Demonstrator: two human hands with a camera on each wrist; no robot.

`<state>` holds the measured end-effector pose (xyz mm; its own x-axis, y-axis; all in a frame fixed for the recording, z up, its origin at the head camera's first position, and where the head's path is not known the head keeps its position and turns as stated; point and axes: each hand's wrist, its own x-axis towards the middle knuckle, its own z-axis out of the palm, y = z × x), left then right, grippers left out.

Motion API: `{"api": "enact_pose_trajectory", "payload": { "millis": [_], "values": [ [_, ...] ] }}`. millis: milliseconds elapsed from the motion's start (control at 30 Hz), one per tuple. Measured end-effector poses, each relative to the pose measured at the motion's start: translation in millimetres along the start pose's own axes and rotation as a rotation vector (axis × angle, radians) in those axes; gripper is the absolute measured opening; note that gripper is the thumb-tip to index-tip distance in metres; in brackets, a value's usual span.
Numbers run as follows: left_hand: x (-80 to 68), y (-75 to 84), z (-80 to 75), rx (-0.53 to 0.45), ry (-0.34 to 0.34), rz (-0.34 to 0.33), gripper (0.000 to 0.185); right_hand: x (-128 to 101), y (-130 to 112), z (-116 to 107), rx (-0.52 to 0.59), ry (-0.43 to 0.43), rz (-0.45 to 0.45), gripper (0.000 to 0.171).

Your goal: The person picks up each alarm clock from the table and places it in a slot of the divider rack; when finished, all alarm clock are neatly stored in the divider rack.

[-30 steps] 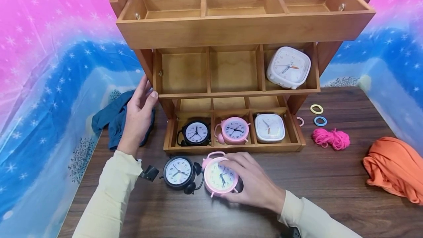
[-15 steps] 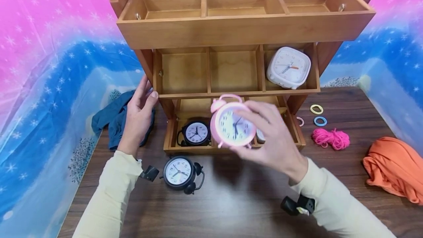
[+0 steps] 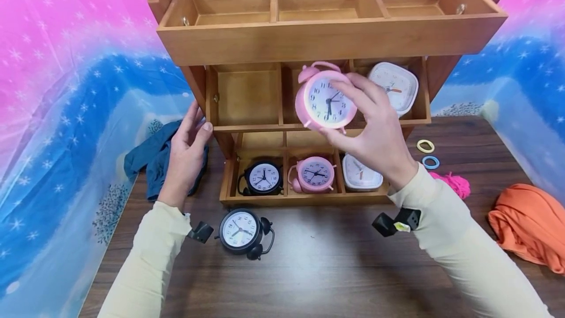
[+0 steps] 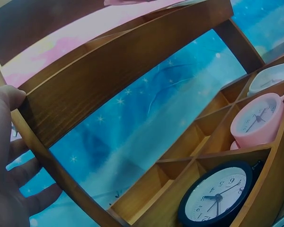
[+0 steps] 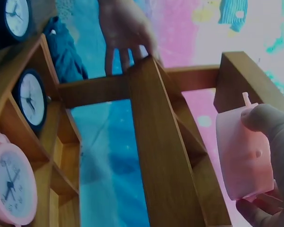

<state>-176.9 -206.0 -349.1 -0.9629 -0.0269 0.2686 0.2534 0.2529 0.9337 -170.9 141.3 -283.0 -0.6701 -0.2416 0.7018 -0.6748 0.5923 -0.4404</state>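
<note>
Your right hand (image 3: 375,136) grips the pink twin-bell alarm clock (image 3: 325,102) before the three-tier wooden rack's (image 3: 326,40) middle compartment, left hand (image 3: 187,153) flat-fingered against its left post; likely risk: bells snagging the overhanging top tray, loosening your hold.

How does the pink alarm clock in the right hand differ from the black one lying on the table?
The pink alarm clock is held up by the right hand in front of the rack's middle shelf; the black alarm clock rests untouched on the table. The pink clock's bells point upward; the black clock's bells point sideways. Both are round, white-faced twin-bell clocks.
</note>
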Motion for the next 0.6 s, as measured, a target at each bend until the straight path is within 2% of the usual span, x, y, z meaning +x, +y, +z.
{"api": "enact_pose_trajectory", "payload": {
  "millis": [167, 333, 600],
  "values": [
    [-0.2, -0.3, -0.3, -0.002, 0.001, -0.007, 0.062, 13.5, 8.8, 6.3, -0.042, -0.004, 0.017, 0.067],
    [0.4, -0.2, 0.2, -0.009, -0.003, -0.002, 0.062, 23.1, 18.5, 16.4, -0.097, -0.057, 0.033, 0.064],
    [0.0, -0.2, 0.4, -0.010, -0.002, 0.001, 0.061, 27.2, 19.4, 26.9, -0.152, -0.151, -0.041, 0.063]
  ]
}}
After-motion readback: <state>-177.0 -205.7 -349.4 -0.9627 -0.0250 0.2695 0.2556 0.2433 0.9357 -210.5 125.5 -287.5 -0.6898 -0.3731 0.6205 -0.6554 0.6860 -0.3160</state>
